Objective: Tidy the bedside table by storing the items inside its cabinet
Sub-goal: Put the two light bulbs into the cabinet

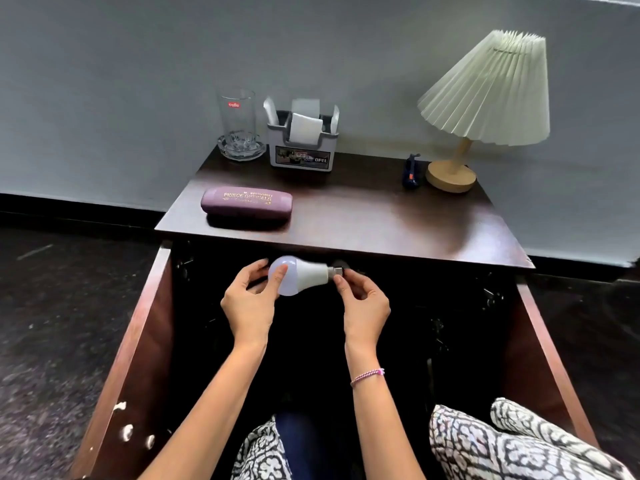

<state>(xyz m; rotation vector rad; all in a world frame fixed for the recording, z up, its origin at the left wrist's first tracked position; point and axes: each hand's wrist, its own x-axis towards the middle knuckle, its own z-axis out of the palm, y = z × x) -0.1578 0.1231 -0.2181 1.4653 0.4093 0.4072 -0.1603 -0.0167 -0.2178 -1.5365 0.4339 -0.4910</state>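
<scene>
The light bulb hangs sideways at 12 o'clock before the open cabinet, its globe held in the curled left hand and its cap pinched by the right hand; such light fingertip holds could let the smooth globe slip and shatter.

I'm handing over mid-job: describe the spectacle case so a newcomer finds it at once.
Start at the dark wooden bedside table against the grey wall. On its front left, nearer you than the glass and tissue holder, lies the spectacle case. It alone is purple, oblong, with gold lettering.
</scene>
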